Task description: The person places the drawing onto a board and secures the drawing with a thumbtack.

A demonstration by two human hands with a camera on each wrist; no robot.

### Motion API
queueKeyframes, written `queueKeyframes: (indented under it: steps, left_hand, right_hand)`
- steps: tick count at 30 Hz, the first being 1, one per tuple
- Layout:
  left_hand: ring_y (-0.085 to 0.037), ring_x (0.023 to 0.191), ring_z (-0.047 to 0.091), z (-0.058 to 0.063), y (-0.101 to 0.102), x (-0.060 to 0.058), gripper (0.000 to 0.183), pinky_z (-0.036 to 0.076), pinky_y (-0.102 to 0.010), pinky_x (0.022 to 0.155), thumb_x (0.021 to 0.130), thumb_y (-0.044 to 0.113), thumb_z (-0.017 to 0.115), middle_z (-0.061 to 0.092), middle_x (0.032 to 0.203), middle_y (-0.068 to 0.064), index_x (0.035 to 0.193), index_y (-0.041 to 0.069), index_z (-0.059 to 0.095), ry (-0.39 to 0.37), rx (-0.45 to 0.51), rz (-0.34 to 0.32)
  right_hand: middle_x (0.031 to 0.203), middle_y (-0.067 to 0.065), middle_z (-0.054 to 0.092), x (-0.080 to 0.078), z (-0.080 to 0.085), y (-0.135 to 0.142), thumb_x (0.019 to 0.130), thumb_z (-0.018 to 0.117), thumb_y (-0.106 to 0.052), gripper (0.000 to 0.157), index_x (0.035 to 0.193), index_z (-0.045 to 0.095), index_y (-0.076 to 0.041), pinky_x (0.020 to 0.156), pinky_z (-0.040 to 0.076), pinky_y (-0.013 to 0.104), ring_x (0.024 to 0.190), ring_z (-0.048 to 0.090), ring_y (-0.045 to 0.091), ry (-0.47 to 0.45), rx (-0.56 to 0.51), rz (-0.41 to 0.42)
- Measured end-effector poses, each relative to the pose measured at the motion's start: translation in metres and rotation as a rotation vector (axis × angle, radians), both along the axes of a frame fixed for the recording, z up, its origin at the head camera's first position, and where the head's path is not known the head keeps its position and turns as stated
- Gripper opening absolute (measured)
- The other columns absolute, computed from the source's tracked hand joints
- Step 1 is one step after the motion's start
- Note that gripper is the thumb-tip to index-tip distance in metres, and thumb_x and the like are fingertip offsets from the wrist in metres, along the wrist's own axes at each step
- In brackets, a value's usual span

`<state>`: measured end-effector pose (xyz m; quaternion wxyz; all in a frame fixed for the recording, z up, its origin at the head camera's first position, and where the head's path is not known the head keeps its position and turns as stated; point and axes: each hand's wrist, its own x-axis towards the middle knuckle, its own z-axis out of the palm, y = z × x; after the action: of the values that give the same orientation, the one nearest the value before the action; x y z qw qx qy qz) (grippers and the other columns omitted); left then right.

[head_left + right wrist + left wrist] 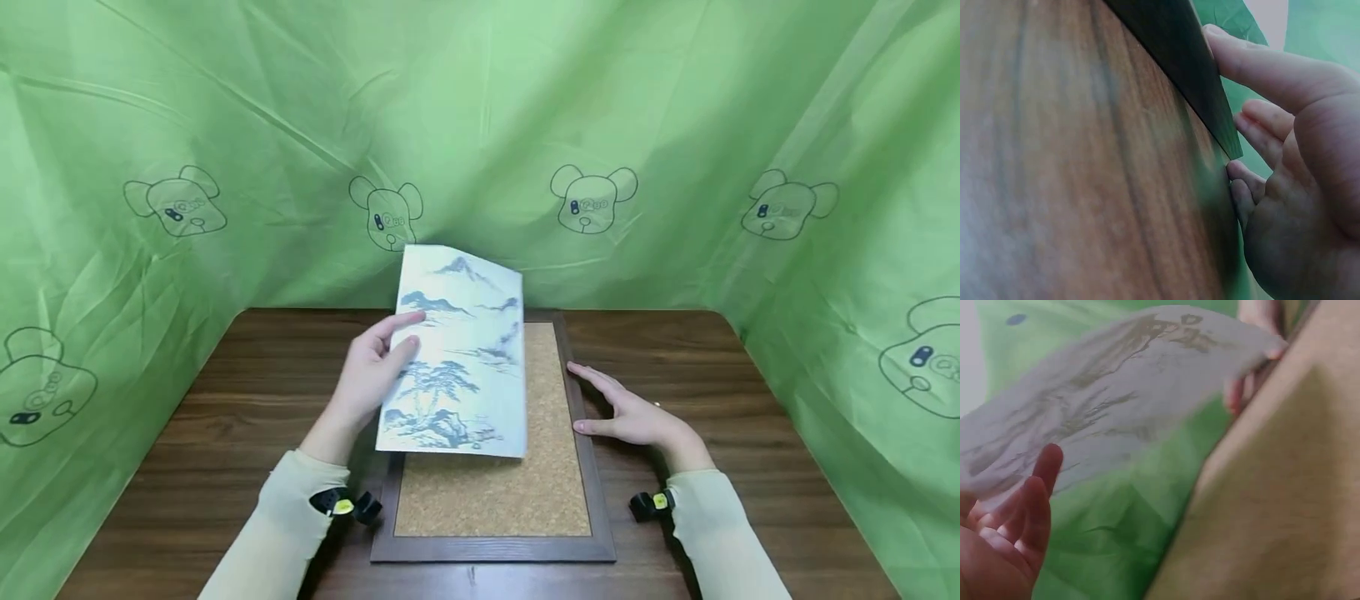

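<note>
My left hand [366, 375] pinches the left edge of a white sheet [465, 333] printed with blue-grey mountains and pine trees. Held up at a tilt, the sheet overlaps the upper part of a cork board [495, 500] in the head view. A dark brown wooden frame [495, 550] borders the board. At its right side, my right hand [633, 417] touches the frame with fingertips and thumb, fingers extended. The right wrist view shows that hand [1297, 156] beside the frame's dark outer edge [1179, 56]. In the left wrist view the sheet [1104, 394] bows above the cork surface [1272, 506].
The frame lies on a dark wood-grain table [247, 417]. Green cloth [480, 125] with bear-head drawings hangs behind and along both sides. A black wrist camera [366, 508] sits on the left wrist and another camera [643, 507] on the right.
</note>
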<state>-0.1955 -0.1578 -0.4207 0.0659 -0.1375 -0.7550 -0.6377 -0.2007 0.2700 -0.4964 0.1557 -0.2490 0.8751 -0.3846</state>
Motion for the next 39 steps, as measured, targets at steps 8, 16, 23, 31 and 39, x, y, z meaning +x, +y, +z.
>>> queueKeyframes:
  steps: [8,16,23,31,39]
  left_hand:
    - [-0.017,0.088,0.061,-0.039,0.021,0.005,0.041,0.051,-0.038,0.083,0.1,0.017,0.063,0.054,0.147,0.004,0.141,0.02,0.06,-0.138,-0.196,-0.056]
    - [-0.014,0.046,0.035,-0.046,0.019,0.008,0.041,0.042,-0.033,0.052,0.097,0.025,0.068,0.063,0.083,-0.001,0.137,0.018,0.063,-0.21,-0.352,-0.084]
    - [-0.013,0.045,0.038,-0.041,0.008,0.001,0.033,0.035,-0.028,0.043,0.099,0.025,0.065,0.045,0.058,0.003,0.131,0.018,0.066,-0.173,-0.377,-0.119]
    - [-0.029,0.059,0.067,-0.045,-0.003,-0.004,0.031,0.059,-0.044,0.056,0.097,0.013,0.067,0.073,0.092,-0.009,0.127,0.011,0.065,-0.255,-0.282,-0.087]
    - [-0.029,0.061,0.067,-0.049,-0.002,-0.008,0.032,0.059,-0.042,0.055,0.094,0.008,0.07,0.074,0.097,-0.011,0.125,0.008,0.065,-0.257,-0.246,-0.115]
  right_hand:
    - [0.169,0.004,0.013,0.0,0.0,0.001,0.09,0.076,-0.045,0.095,0.163,0.017,-0.029,0.115,0.019,0.068,0.154,0.007,0.033,-0.008,0.003,-0.002]
    - [0.168,0.005,0.015,-0.001,0.001,-0.001,0.089,0.075,-0.047,0.096,0.163,0.018,-0.025,0.115,0.018,0.068,0.153,0.009,0.035,0.019,0.011,0.015]
    - [0.168,0.004,0.016,-0.002,0.0,0.002,0.088,0.076,-0.048,0.096,0.163,0.02,-0.027,0.115,0.018,0.067,0.154,0.01,0.033,0.02,0.013,0.0]
    - [0.167,0.003,0.017,-0.003,-0.001,0.001,0.087,0.077,-0.048,0.097,0.163,0.02,-0.027,0.116,0.018,0.066,0.153,0.011,0.032,0.024,0.003,0.004]
    - [0.167,0.002,0.017,-0.002,-0.001,0.002,0.087,0.078,-0.045,0.097,0.163,0.02,-0.025,0.116,0.018,0.064,0.153,0.012,0.031,0.031,-0.008,0.007]
